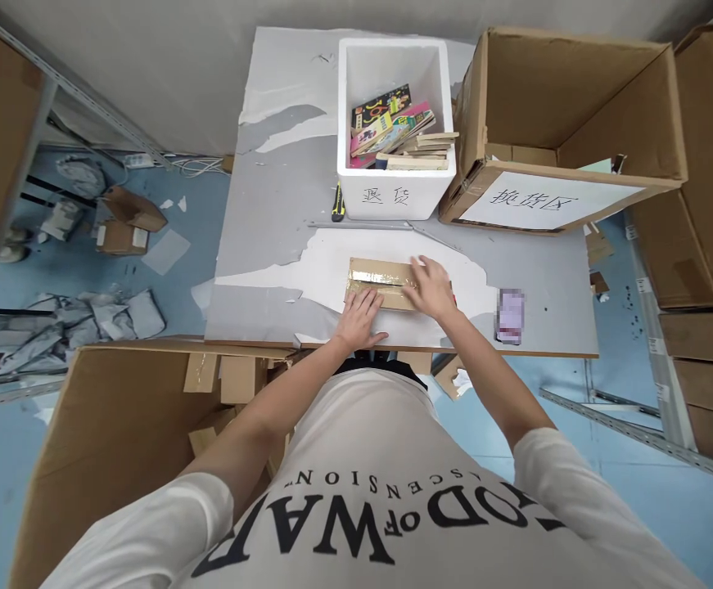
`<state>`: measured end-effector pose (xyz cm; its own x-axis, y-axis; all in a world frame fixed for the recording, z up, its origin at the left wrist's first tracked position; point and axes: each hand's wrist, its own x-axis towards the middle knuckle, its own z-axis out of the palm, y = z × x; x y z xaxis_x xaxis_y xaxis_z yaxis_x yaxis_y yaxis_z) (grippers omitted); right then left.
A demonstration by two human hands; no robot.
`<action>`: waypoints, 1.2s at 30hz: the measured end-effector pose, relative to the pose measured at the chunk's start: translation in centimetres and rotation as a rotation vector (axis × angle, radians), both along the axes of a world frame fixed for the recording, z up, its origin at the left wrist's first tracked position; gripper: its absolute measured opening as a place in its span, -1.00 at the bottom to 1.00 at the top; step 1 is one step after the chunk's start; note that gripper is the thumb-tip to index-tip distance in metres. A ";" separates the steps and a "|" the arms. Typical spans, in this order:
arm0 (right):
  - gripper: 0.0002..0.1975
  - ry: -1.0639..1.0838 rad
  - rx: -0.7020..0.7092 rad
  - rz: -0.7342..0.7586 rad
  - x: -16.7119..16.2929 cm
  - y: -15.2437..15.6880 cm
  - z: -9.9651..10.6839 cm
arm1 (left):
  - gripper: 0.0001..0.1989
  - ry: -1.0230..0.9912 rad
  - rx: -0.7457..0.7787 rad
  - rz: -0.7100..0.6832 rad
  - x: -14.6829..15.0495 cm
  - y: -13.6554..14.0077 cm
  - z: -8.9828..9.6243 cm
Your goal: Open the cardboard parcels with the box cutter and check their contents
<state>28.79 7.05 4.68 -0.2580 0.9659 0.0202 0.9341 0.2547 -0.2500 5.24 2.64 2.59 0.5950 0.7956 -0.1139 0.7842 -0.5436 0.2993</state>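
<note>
A small brown cardboard box (pixel 386 271) lies flat in front of me, with shiny clear tape along its top and a dark seam running lengthwise. The fingers of my left hand (pixel 360 317) rest stretched out on its near left part, thumb apart. My right hand (pixel 433 286) lies over its right end, fingers spread on the top and slightly blurred. A bit of red shows beside the right palm; what it is I cannot make out. Under the box is a white torn patch of the grey table covering (pixel 258 221).
A white foam bin (pixel 396 184) of several books stands at the back, with a yellow-black utility knife (pixel 338 203) beside it. Right of it is a large labelled carton (pixel 467 164). A phone-like thing (pixel 509 315), pixelated, lies at right. A big open carton (pixel 116 425) of small boxes stands below left.
</note>
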 end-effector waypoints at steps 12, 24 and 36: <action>-0.55 -0.311 -0.390 0.370 -4.9 6.7 4.2 | -0.01 0.027 0.007 -0.037 -0.2 0.0 -0.4; -0.53 -0.131 -0.417 0.153 -1.7 12.3 4.0 | 0.02 0.060 -0.009 -0.027 -0.3 -0.2 -0.2; -0.62 0.152 -0.067 0.009 -1.2 8.6 0.3 | -0.17 -0.095 0.007 -0.031 -2.8 2.3 0.5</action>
<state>27.58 15.64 4.99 -0.2657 0.9641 -0.0047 0.8821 0.2411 -0.4047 2.43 4.92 3.06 0.6269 0.7775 -0.0502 0.7354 -0.5694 0.3674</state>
